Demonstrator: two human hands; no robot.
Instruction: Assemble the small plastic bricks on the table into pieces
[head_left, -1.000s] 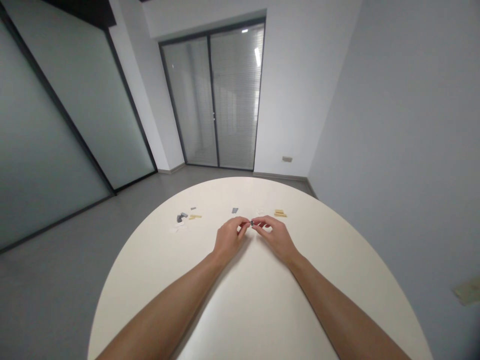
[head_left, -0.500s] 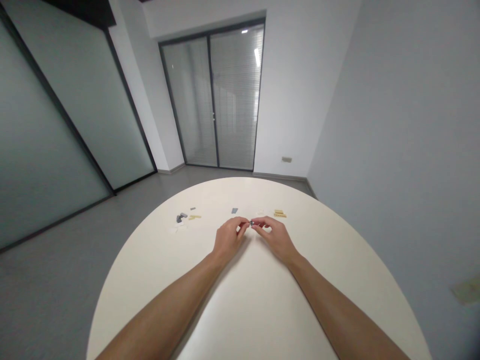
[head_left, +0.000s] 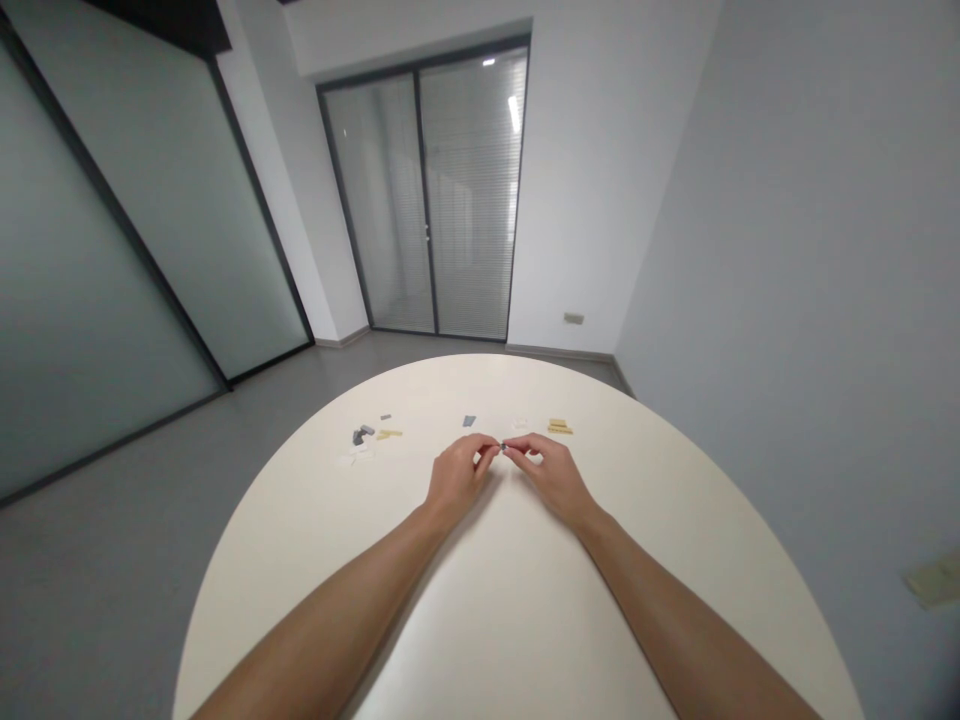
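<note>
Between the fingertips of both hands is a small dark grey piece [head_left: 503, 447], mostly covered by the fingers; its exact kind is too small to tell. My left hand [head_left: 459, 474] pinches it from the left with thumb and forefinger. From the other side my right hand [head_left: 550, 474] closes thumb and fingers on the same piece. Just beyond the left hand lie flat blue-grey pieces [head_left: 469, 421]. Tan strip-like pieces [head_left: 559, 427] lie past the right hand, and faint white or clear bits [head_left: 520, 424] lie between the two groups.
On the left of the round white table [head_left: 480, 620] lie a heap of dark grey pieces [head_left: 361, 435], pale yellow strips [head_left: 389, 435], a small grey piece [head_left: 385, 417] and white bits [head_left: 358, 455]. The table's curved far edge faces a glass door [head_left: 472, 200].
The right fingertips have shifted very slightly around the dark grey piece, and less of it shows. Both arms and the pieces on the table stay in place.
</note>
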